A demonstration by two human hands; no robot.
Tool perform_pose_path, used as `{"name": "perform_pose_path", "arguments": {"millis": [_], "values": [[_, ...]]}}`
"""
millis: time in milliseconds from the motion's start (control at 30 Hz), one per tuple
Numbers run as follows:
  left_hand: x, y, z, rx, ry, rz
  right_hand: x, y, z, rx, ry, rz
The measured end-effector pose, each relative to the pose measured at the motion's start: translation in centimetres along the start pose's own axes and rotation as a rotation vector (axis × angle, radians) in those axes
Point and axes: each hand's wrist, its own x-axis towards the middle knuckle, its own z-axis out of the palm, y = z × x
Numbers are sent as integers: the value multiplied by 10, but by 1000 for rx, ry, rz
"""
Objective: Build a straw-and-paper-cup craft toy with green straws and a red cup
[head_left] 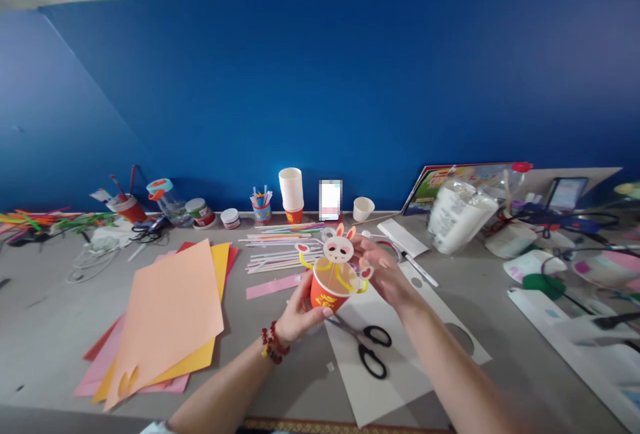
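My left hand [299, 314] is wrapped round a red paper cup [325, 298] with yellow lettering, tilted so its inside shows. A white paper bunny face [338, 250] with orange-pink ears stands above the rim. Yellow bent arms stick out at the cup's sides, each tipped with a white paper piece bearing a red heart. Just behind and right of the bunny is my right hand [384, 273], fingers stretched out and partly hidden by it; whether they touch it is unclear. Below the cup, black-handled scissors [374, 362] lie on a white paper sheet [367, 397] with round cut-outs.
Coloured paper sheets [173, 314] are stacked at left. Straws [280, 242] and a pink strip [274, 287] lie behind the cup. Along the blue partition stand stacked white cups [291, 187], small jars and a bottle. At right are a plastic-wrapped white pack [457, 217] and a power strip [565, 337].
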Motion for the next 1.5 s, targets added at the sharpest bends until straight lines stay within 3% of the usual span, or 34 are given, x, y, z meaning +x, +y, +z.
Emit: {"name": "perform_pose_path", "arguments": {"millis": [167, 400, 767, 933, 1033, 1233, 1400, 1500], "values": [[0, 0, -1, 14, 18, 24, 18, 4, 1, -55, 22, 38], [1, -1, 1, -11, 18, 29, 18, 15, -2, -113, 157, -76], [3, 2, 5, -56, 74, 9, 19, 14, 1, -82, 114, -68], [10, 4, -2, -69, 237, 51, 10, 40, 11, 15, 217, -37], [15, 6, -6, -76, 329, 81, -4, 64, 25, -94, 98, 12], [17, 10, -5, -53, 370, 36, -19, 99, 55, -325, 49, 72], [19, 14, -3, -53, 373, 57, -23, 109, 60, -301, 63, 99], [17, 12, -2, -22, 364, -7, -22, 110, 59, -272, 83, 88]]}}
